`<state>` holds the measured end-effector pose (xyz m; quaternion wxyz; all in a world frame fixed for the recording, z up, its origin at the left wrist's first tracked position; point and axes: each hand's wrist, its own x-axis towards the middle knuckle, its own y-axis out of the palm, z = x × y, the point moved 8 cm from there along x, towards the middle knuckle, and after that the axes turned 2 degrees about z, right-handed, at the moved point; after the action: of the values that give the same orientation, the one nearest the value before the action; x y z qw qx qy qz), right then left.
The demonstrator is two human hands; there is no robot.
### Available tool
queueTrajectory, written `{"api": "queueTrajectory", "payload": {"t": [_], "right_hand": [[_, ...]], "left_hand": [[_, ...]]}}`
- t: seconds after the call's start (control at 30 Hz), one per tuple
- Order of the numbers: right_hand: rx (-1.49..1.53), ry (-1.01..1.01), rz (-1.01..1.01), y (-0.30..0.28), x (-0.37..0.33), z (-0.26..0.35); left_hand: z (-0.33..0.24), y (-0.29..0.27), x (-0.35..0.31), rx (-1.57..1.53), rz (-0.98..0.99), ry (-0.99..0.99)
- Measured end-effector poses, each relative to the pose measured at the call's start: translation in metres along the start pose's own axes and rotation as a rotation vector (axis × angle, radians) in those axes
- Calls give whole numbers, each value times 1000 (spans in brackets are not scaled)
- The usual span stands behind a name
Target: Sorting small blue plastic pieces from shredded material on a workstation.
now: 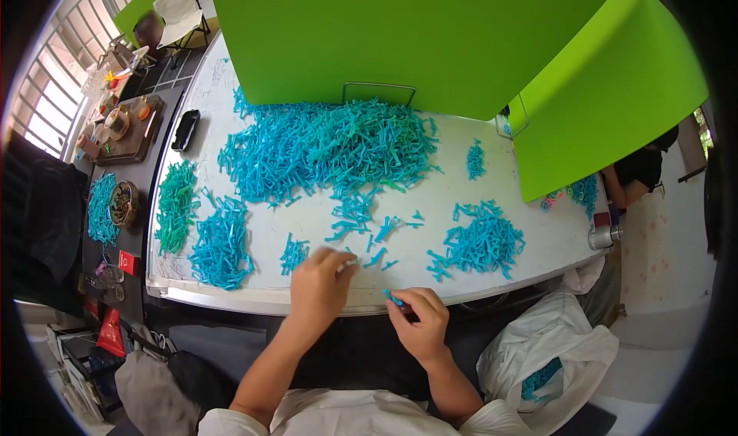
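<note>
My right hand [421,322] is closed in a pinch just off the near table edge, with a small blue strip [393,298] showing at its fingertips. To its left, my left hand [319,282] reaches over the edge with thumb and fingers together; whatever sits between them is too small to make out. A few loose blue strips [377,258] lie just beyond the left fingertips, and a small cluster of strips [294,253] is at that hand's left. Farther off is a large heap of blue and teal strips [330,144]. Another blue pile [484,240] lies to the right.
Green upright panels [415,36] stand at the back and right of the white table [269,232]. At left are a green pile [177,205], a blue pile [221,240] and a black tray [185,130]. A white sack [530,340] stands lower right. Another person's arm [615,186] shows behind the right panel.
</note>
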<state>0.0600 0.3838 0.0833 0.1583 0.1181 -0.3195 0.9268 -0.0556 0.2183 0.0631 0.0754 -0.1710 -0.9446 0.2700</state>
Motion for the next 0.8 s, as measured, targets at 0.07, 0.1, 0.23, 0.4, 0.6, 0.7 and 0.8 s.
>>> {"api": "queueTrajectory", "payload": {"t": [0.07,0.1,0.23,0.4,0.6,0.7,0.8], "right_hand": [[42,79,-36,-2,-3,-10],[42,82,-36,-3,-4,-11],[63,99,-11,-2,-5,-13],[80,109,-13,-5,-5,-15],[95,142,-4,-6,-8,-24],[92,157,-6,-6,-8,-26],[91,133,-17,-5,-6,-24]], "left_hand": [[7,-4,23,139,-93,32],[5,-6,36,232,-167,96],[4,0,76,360,-222,157],[11,14,91,430,-109,136],[2,5,54,319,-55,206],[2,4,49,329,-24,200],[5,1,58,253,-29,184]]}}
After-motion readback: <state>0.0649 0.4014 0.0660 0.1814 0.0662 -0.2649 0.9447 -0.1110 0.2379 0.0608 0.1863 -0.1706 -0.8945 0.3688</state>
